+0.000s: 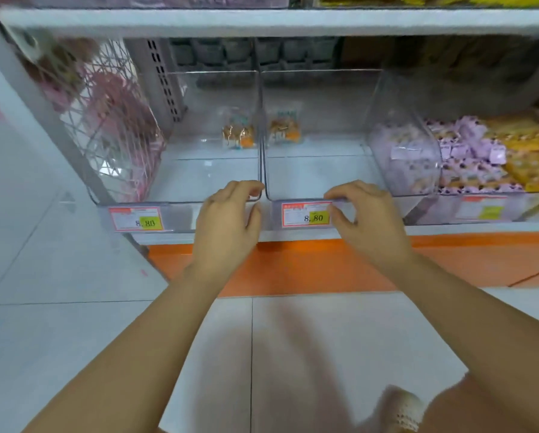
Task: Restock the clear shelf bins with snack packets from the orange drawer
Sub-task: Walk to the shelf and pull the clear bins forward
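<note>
Clear bins (156, 202): rims beneath left hand (227, 220), right hand (366, 221)

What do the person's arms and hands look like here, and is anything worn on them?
Both arms are bare to the edge of the frame: no sleeve on the left forearm or the right forearm. The left hand and the right hand wear no gloves. No ring, watch or bracelet shows, though the picture is slightly blurred.
</note>
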